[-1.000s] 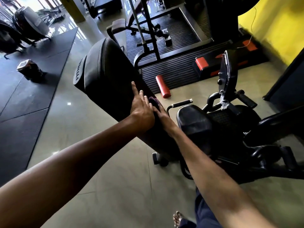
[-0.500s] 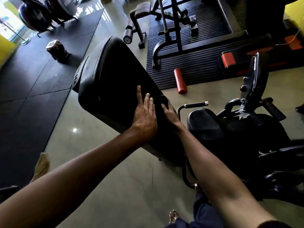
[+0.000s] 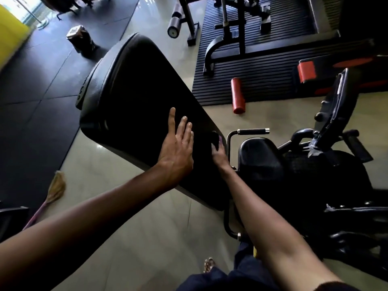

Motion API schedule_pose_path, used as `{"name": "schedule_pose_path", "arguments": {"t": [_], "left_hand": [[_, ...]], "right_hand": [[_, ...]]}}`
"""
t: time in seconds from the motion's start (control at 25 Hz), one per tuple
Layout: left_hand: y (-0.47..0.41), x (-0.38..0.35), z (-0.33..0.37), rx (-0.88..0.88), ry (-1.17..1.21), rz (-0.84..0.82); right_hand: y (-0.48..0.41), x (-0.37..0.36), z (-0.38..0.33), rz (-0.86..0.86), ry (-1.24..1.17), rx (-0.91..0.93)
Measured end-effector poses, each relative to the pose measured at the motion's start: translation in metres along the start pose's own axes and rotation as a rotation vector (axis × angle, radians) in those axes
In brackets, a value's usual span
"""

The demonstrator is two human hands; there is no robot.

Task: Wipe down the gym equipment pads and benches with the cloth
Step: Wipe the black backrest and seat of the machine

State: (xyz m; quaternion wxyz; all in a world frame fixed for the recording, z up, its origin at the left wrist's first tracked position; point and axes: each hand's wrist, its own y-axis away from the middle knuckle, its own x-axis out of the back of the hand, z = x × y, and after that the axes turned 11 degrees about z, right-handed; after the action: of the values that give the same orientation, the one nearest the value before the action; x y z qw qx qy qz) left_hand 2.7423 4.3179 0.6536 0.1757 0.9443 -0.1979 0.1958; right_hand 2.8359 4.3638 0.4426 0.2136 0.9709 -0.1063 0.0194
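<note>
The cloth (image 3: pixel 215 138), a small dark wad, sits on the right edge of the long black bench pad (image 3: pixel 136 91), near its lower end. My right hand (image 3: pixel 219 154) holds it there, fingers bunched over it and pressing it against the upholstery. My left hand (image 3: pixel 178 152) lies flat on the pad just beside it, palm down, fingers straight and slightly spread, thumb out to the side. The pad slopes up and away from me over the pale tiled floor (image 3: pixel 126 227). Just right of my right wrist stands an exercise bike seat (image 3: pixel 258 158). Beyond it a red foam roller (image 3: pixel 237 95) lies at the edge of a ribbed black mat (image 3: pixel 273 66). A broom (image 3: pixel 55 187) lies on the floor to my left.
</note>
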Motion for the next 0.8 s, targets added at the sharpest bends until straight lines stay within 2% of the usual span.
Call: {"name": "schedule_pose_path", "arguments": {"t": [0.04, 0.16, 0.32, 0.4, 0.44, 0.52, 0.6, 0.72, 0.8], "left_hand": [[-0.002, 0.0, 0.001, -0.003, 0.003, -0.013], [-0.008, 0.0, 0.005, -0.016, -0.005, -0.021], [-0.016, 0.0, 0.01, -0.043, 0.004, -0.041], [-0.024, -0.001, 0.013, -0.057, 0.005, -0.061], [-0.028, -0.002, 0.014, -0.061, 0.004, -0.069], [-0.036, -0.003, 0.017, -0.068, 0.01, -0.088], [-0.041, -0.003, 0.02, -0.066, 0.02, -0.107], [-0.044, -0.005, 0.02, -0.056, 0.032, -0.111], [-0.043, -0.006, 0.022, -0.052, 0.035, -0.122]], "right_hand": [[-0.009, -0.002, -0.014, -0.003, 0.0, 0.01], [0.022, -0.005, -0.034, -0.034, -0.133, 0.192], [0.068, -0.002, 0.02, -0.041, -0.173, 0.282], [0.048, -0.003, 0.042, 0.004, -0.141, 0.232], [0.029, -0.003, 0.044, 0.017, -0.113, 0.152], [-0.018, -0.004, 0.032, 0.018, -0.016, -0.034], [-0.048, -0.004, 0.004, 0.002, 0.016, -0.078], [-0.031, -0.006, -0.035, -0.034, -0.159, 0.163], [0.005, -0.004, -0.025, -0.063, -0.221, 0.275]]}}
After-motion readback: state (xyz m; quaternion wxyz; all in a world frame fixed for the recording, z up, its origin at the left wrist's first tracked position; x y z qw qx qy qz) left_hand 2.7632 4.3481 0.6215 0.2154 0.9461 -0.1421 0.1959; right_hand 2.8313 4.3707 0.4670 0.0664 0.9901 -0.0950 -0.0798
